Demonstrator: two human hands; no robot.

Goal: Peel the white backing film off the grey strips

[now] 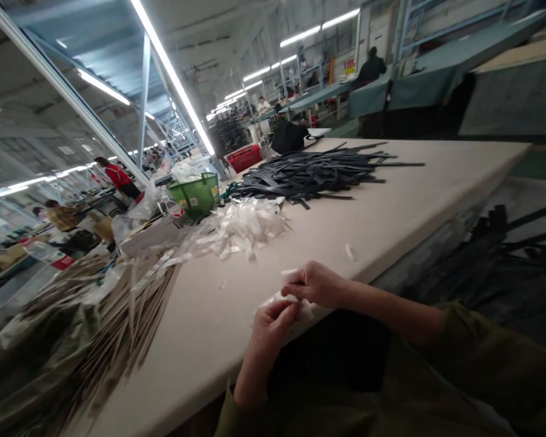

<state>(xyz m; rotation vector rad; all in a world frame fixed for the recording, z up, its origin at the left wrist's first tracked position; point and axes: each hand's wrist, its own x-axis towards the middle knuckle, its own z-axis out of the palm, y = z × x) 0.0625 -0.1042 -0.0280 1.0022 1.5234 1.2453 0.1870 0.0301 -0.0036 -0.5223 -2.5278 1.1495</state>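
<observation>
Over the near edge of the table, my left hand and my right hand are close together, both with fingers pinched. A small white strip sticks out from the fingers of my right hand. More thin, whitish material shows between and below the hands; its exact kind is blurred. My left fingertips close on part of it. Beyond the hands is a loose heap of shiny white strips. A small white piece lies alone to the right.
Dark strips are piled on the far part of the pale table. A green basket and a red container stand behind. Long brown strips hang at the left; more dark strips lie to the right. Other people work far off.
</observation>
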